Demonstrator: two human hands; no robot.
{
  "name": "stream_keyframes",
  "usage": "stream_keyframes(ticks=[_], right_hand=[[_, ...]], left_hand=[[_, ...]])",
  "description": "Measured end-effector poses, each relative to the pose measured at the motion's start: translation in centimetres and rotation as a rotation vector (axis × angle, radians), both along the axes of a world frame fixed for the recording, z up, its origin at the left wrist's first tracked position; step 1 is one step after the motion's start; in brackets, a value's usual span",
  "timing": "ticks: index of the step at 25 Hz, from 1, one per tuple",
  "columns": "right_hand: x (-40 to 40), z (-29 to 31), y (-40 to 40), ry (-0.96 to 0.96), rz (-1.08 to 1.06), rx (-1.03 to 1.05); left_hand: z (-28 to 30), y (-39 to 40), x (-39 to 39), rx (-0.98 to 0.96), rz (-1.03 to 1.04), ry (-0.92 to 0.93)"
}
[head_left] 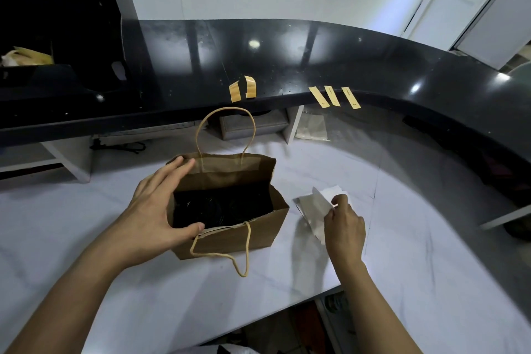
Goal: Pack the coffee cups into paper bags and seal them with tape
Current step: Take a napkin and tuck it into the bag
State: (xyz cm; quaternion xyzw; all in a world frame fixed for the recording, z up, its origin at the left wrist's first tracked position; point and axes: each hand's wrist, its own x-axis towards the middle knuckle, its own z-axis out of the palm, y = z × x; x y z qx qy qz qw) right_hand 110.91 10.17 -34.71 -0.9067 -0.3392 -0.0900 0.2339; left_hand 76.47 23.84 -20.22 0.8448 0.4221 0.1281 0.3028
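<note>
Across the lower half of the frame I see the white table [416,261], and above it, curving from the left edge to the right, a raised black counter [287,60]. At the centre of the frame a brown paper bag [244,234] stands upright on the table with its mouth open; inside I make out dark cup lids [207,208], though I cannot count them surely. One rope handle stands up at the far side, the other droops over the near wall. My left hand [156,204] is spread wide at the bag's left rim, thumb on the near edge, fingers reaching the far edge. Right of centre, my right hand [343,224] pinches white paper napkins [314,207] lying beside the bag. Five tan tape strips [332,96] hang along the counter's front edge, upper middle.
</note>
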Motion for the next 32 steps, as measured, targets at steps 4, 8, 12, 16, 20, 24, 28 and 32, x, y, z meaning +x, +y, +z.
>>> stream_keyframes(ticks=[4, 8, 12, 16, 20, 24, 28, 32], right_hand=[[-0.2, -0.7, -0.5, -0.129, 0.162, -0.033], [-0.8, -2.2, -0.6, -0.139, 0.197, -0.29], [-1.6, -3.1, -0.5, -0.126, 0.192, -0.342], [-1.1, -2.7, -0.1, -0.127, 0.199, -0.326], [-1.1, -2.4, 0.2, -0.079, 0.156, -0.353], [-1.1, -2.7, 0.2, -0.041, 0.129, -0.352], [-1.3, -2.7, 0.1, -0.059, 0.177, -0.405], [-1.6, -2.5, 0.6, -0.076, 0.195, -0.339]], left_hand=[[-0.1, 0.0, -0.1, 0.012, -0.003, -0.004], [-0.1, 0.0, -0.1, 0.013, 0.0, -0.011], [-0.2, 0.0, -0.3, 0.015, -0.001, -0.007], [-0.2, 0.1, -0.3, 0.016, 0.0, -0.003], [-0.2, 0.1, -0.3, 0.013, -0.001, 0.0], [-0.1, 0.0, -0.3, 0.009, 0.002, -0.003], [0.0, -0.1, -0.3, 0.009, 0.005, 0.002], [0.0, -0.1, -0.4, 0.014, 0.005, -0.005]])
